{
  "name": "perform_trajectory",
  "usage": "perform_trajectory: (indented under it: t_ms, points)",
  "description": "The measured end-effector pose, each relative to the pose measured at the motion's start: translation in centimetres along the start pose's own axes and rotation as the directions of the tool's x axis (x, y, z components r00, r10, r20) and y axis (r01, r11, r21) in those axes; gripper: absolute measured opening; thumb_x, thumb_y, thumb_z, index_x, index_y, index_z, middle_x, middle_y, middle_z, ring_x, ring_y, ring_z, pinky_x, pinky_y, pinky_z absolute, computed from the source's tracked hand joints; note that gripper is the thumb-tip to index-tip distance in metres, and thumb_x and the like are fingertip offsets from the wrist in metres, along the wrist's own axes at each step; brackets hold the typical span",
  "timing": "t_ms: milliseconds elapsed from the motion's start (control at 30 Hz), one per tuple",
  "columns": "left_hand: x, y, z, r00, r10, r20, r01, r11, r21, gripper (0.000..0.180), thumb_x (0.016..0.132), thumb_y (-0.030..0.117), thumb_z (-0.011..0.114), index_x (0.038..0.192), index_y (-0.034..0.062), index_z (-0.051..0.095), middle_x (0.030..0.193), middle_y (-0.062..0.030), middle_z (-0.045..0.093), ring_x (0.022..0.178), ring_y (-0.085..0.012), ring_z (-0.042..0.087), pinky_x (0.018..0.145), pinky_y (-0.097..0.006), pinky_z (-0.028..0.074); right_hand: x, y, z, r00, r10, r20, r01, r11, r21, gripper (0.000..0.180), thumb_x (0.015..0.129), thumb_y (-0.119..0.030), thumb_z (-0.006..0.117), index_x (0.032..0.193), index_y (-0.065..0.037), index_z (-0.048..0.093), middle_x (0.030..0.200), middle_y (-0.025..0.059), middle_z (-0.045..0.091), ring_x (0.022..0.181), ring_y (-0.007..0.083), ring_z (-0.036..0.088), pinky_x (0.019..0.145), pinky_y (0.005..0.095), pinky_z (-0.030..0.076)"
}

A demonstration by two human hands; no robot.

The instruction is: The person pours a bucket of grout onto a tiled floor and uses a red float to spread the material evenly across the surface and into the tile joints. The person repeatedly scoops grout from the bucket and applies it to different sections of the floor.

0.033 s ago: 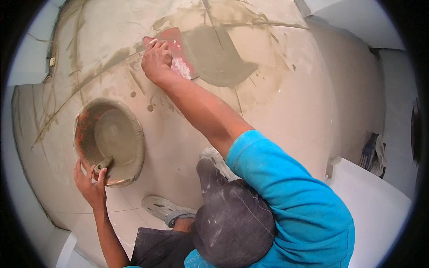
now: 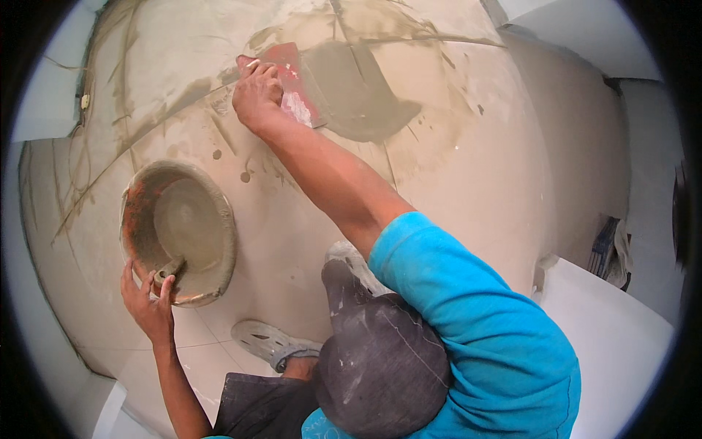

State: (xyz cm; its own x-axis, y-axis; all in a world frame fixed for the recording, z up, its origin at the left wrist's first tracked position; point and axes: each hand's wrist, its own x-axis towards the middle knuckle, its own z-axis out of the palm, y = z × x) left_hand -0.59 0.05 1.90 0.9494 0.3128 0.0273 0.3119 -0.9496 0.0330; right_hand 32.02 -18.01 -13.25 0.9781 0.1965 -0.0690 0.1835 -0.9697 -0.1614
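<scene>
With closed fingers my right hand (image 2: 258, 95) grips a flat red spreader (image 2: 281, 60), smeared with white and grey. Its far edge presses against a patch of wet grey grout (image 2: 351, 91) on the tiled floor. At the left, my left hand (image 2: 150, 306) is closed over the near rim of a round orange tub (image 2: 228, 241), thumb and fingers on the edge. Grey grout mix (image 2: 186, 223) lies in the tub. A grout-coated tool handle (image 2: 174, 267) leans inside by my fingertips; its other end is buried in the mix.
Smeared joints cross the large beige tiles (image 2: 468, 212). Drips of grout (image 2: 245, 177) lie between tub and spreader. My feet in grey clogs (image 2: 267, 344) stand close to the tub. A white block (image 2: 599, 314) and a dark bundle (image 2: 610, 252) are at the right.
The spreader has tilted very slightly under my right hand. The tub and my left hand stay in place.
</scene>
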Motion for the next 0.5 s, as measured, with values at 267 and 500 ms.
perform_trajectory:
  t_ms: [267,500]
  points:
    - [0.3,0.0,0.5,1.0,0.011,0.011,-0.011,1.0,0.009,0.033,0.074,0.028,0.077,0.095,0.0038,0.07,0.141,-0.0094,0.043,0.131,-0.0303,0.036,0.107,-0.044,0.032,4.3,3.5,-0.5,0.978,0.208,-0.007,-0.206,0.973,0.101,0.067,0.087,-0.026,0.051,0.139,0.01,0.028,0.13,0.0314,0.044,0.112,0.0382,0.049,0.077,0.0423,0.054]
    - [0.0,-0.2,0.7,1.0,0.0,0.015,-0.001,0.999,0.041,0.032,0.074,0.029,0.077,0.095,0.0058,0.071,0.141,-0.0073,0.042,0.131,-0.0287,0.036,0.108,-0.044,0.032,5.0,6.1,-2.1,0.965,0.256,0.062,-0.262,0.959,0.11,0.07,0.087,-0.025,0.053,0.14,0.01,0.025,0.134,0.0291,0.042,0.118,0.039,0.047,0.081,0.0434,0.053]
